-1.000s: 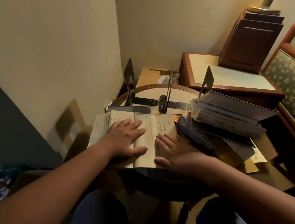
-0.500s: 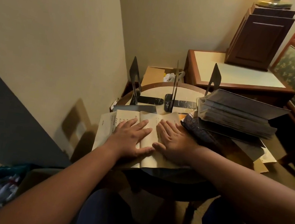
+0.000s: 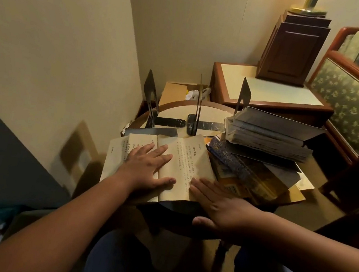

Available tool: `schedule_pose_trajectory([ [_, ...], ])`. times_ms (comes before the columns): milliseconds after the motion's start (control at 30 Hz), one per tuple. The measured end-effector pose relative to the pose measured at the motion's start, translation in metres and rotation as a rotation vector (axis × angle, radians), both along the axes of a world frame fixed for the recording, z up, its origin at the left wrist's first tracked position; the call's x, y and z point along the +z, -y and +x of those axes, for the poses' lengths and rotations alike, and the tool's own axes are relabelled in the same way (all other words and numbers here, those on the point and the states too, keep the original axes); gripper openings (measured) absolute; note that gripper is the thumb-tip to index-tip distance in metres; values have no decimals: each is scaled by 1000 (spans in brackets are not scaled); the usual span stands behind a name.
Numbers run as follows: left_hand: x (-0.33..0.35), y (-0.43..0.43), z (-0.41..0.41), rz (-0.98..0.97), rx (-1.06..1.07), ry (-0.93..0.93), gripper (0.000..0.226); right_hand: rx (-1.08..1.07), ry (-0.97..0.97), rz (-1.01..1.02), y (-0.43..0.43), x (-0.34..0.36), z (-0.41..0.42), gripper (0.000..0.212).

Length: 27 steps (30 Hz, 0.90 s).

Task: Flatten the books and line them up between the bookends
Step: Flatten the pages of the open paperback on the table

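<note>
Right grip (image 3: 221,208) has slid down the book (image 3: 184,159); left grip (image 3: 146,165) presses, both flat-fingered, flattening. Next, I close it.

Open slot over bare tabletop (image 3: 176,112) between left bookend (image 3: 149,90) and middle bookend (image 3: 199,99). Right side blocked by book pile (image 3: 265,138), covering right bookend (image 3: 244,94) foot. Left flank tight against wall (image 3: 70,51).

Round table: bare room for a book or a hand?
Bare top shows only at the back of the round wooden table: the gaps between three black metal bookends. Crowded elsewhere: open cream-paged book in front, left hand flat on it, right hand at its corner; splayed grey book and pile at right.
</note>
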<state>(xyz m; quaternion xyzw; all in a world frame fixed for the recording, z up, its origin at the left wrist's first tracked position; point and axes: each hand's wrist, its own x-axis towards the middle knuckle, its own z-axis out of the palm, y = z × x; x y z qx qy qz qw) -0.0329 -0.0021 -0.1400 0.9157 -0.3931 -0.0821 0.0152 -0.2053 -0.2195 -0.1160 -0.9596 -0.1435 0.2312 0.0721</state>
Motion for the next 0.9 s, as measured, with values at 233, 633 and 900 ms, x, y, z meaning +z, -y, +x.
schedule_pose_trajectory([
  [233,3,-3,-5,-10,-17,14,105,-133,94,9,-5,-14,81,85],
  [633,1,-48,-16,-246,107,-32,87,-229,288,99,-11,-41,107,101],
  [900,7,-67,-21,-495,483,-261,87,-266,335,96,-16,-50,103,103],
])
